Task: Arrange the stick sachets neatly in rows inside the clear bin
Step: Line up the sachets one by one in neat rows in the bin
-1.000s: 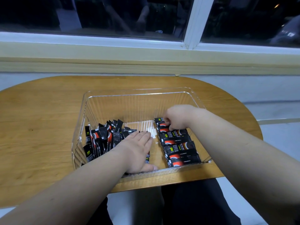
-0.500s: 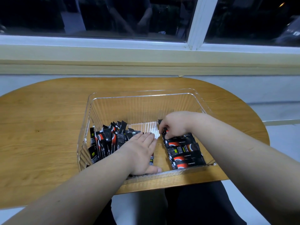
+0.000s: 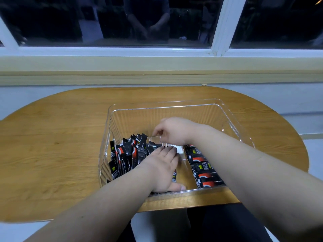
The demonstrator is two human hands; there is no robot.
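Note:
A clear bin (image 3: 232, 117) stands on the wooden table (image 3: 52, 145). Black-and-red stick sachets stand in a loose, leaning bunch (image 3: 125, 154) on its left side. A flat overlapping row of sachets (image 3: 201, 165) runs along its right side. My left hand (image 3: 162, 170) lies flat with straight fingers on the right edge of the left bunch, thumb near the bin's front wall. My right hand (image 3: 174, 131) reaches over the middle of the bin. Its thumb and forefinger pinch the top edge of a clear ribbed divider (image 3: 172, 147) standing between the two groups.
The back half of the bin holds no sachets. The table's rounded front edge runs just below the bin. A window sill (image 3: 157, 67) and dark window lie behind the table. My dark-clothed legs show beneath the table edge.
My right hand has left the far end of the right row and moved left and up to the clear divider. My left hand has stayed flat on the left bunch.

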